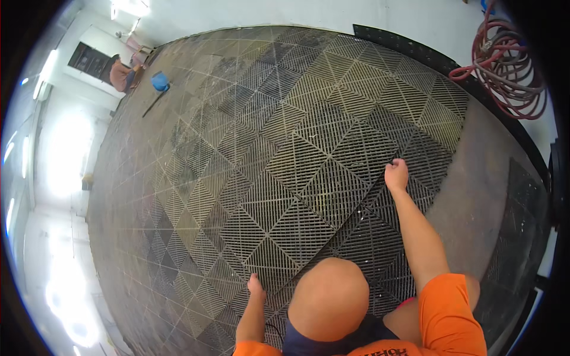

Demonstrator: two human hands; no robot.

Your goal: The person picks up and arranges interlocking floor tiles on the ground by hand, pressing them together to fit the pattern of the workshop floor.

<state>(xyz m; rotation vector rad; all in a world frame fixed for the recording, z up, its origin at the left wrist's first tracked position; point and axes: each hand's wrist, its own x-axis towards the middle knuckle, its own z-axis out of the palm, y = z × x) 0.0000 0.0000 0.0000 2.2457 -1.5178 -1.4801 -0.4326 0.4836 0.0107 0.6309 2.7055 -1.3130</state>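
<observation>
A panel of joined slatted floor tiles [300,199], dark grey with diagonal ribs, lies tilted over the tiled floor in front of my knee. Its near edge is raised, with a dark gap and shadow beneath. My right hand [396,176] is closed on the panel's far right corner, fingers curled over the edge. At its near left corner my left hand [256,288] grips the edge; the thumb shows on top, and the other fingers are mostly hidden. Under and beside the panel, more dark slatted tiles [380,237] carry small pale specks.
Bare concrete [466,154] runs along the right, with a dark mat [515,207] beyond. A coiled red and grey hose [499,68] hangs by the wall above a black perforated strip [409,47]. Far left, a person [121,75] crouches near a blue bucket [160,81] and a dark pole [155,105].
</observation>
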